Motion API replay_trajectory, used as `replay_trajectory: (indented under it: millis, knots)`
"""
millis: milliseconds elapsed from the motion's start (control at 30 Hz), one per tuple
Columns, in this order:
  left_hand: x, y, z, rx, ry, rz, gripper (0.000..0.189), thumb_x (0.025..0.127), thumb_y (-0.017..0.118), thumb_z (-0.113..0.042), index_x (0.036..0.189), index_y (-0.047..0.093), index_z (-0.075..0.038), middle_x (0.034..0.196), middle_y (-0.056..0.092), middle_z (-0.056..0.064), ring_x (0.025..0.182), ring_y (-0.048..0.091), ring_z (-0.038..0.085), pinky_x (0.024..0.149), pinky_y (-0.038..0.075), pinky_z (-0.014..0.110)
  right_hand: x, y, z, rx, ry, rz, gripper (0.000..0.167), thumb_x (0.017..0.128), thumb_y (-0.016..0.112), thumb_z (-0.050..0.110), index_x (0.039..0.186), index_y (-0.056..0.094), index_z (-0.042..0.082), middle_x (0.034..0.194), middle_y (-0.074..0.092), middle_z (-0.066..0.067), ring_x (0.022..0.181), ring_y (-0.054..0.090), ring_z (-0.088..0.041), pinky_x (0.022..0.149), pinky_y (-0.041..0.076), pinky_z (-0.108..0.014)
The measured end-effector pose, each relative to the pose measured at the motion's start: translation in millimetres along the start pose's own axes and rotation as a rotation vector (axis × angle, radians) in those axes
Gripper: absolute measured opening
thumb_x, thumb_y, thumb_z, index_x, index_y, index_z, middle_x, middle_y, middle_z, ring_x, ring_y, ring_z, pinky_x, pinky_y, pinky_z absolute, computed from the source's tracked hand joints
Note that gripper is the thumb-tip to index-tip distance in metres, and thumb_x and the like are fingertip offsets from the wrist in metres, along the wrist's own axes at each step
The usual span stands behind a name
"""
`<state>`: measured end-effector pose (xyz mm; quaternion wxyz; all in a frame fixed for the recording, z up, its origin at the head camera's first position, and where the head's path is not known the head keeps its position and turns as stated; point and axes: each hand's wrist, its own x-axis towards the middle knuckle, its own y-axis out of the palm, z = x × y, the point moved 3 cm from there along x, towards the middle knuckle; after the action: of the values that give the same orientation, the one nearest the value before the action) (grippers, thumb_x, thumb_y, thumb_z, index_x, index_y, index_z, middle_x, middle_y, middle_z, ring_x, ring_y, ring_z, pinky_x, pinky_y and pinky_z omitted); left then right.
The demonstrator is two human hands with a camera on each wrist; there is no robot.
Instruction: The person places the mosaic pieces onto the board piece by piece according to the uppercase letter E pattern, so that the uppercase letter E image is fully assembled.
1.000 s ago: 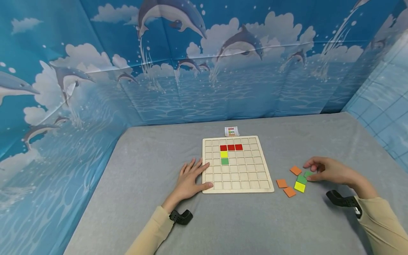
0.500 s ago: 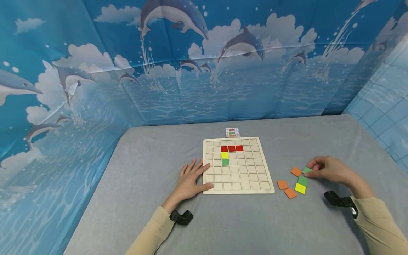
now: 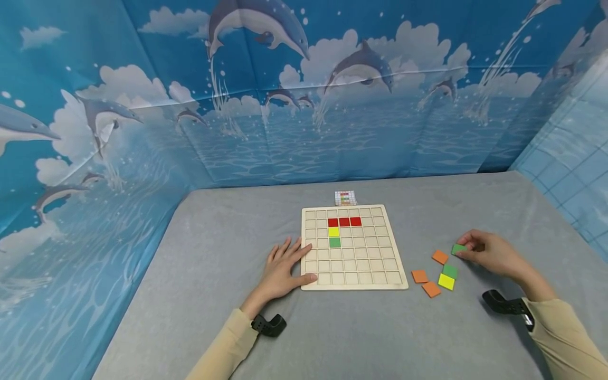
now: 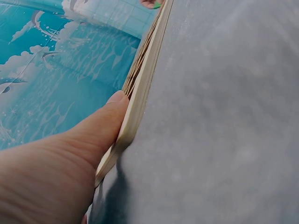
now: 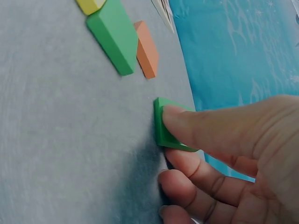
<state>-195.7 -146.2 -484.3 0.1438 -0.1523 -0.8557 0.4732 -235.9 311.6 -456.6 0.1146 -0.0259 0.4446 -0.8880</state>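
Observation:
My right hand (image 3: 491, 254) pinches a green square tile (image 5: 160, 122) between thumb and fingers, right of the loose tiles. My left hand (image 3: 279, 272) lies spread at the left edge of a wooden grid board (image 3: 368, 266), its thumb and a fingertip on the frame. In the left wrist view the thumb (image 4: 100, 123) rests against the board's rim. Set in the board are a row of red tiles (image 3: 344, 222), a yellow tile (image 3: 334, 231) below the leftmost one, and a green tile (image 3: 334, 242) under that.
Between board and right hand lie another green tile (image 3: 449, 272), a yellow tile (image 3: 446, 282) touching it, and orange tiles (image 3: 431, 289). A small printed card (image 3: 345, 198) sits behind the board on the grey cloth (image 3: 237, 221). A dolphin-print curtain (image 3: 285, 142) hangs behind.
My right hand has taken hold of the far green tile and lifted it slightly away from the other green one. The left hand and board stay put.

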Motion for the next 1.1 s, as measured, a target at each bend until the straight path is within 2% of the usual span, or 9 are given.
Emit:
replay_trajectory:
  millis: [400, 633, 967, 1100]
  knots:
    - [1.0, -0.5, 3.6, 0.012, 0.005, -0.002, 0.075, 0.086, 0.062, -0.054, 0.149, 0.036, -0.024, 0.155, 0.021, 0.005, 0.143, 0.007, 0.027, 0.11, 0.001, 0.05, 11.4, 5.2, 7.6, -0.019, -0.003, -0.075, 0.022, 0.088, 0.067, 0.012, 0.101, 0.058, -0.004, 0.081, 0.055, -0.006, 0.067, 0.047, -0.019, 0.054, 0.038, -0.03]
    - [0.5, -2.9, 2.2, 0.005, 0.012, -0.004, 0.075, 0.086, 0.061, -0.056, 0.148, 0.036, -0.023, 0.155, 0.021, 0.006, 0.143, 0.007, 0.028, 0.109, 0.001, 0.051, 20.6, 12.4, 22.4, -0.021, -0.054, -0.137, 0.018, 0.087, 0.068, 0.009, 0.097, 0.059, -0.002, 0.079, 0.056, -0.005, 0.066, 0.048, -0.019, 0.054, 0.038, -0.03]
    - [-0.7, 0.9, 0.6, 0.002, 0.008, -0.003, 0.073, 0.086, 0.061, -0.055, 0.148, 0.038, -0.023, 0.155, 0.022, 0.005, 0.143, 0.007, 0.027, 0.11, 0.001, 0.051, 34.5, 30.2, 52.4, 0.034, -0.082, -0.106, 0.012, 0.086, 0.068, 0.006, 0.094, 0.061, 0.0, 0.083, 0.06, -0.008, 0.071, 0.055, -0.021, 0.052, 0.045, -0.03]
    - [-0.8, -0.1, 0.3, -0.004, 0.007, -0.009, 0.073, 0.086, 0.062, -0.054, 0.148, 0.038, -0.023, 0.154, 0.022, 0.006, 0.143, 0.008, 0.028, 0.11, 0.001, 0.051, 41.8, 37.1, 67.1, 0.053, -0.13, -0.086, 0.011, 0.086, 0.069, 0.005, 0.093, 0.061, 0.002, 0.083, 0.06, -0.007, 0.073, 0.055, -0.021, 0.056, 0.046, -0.032]
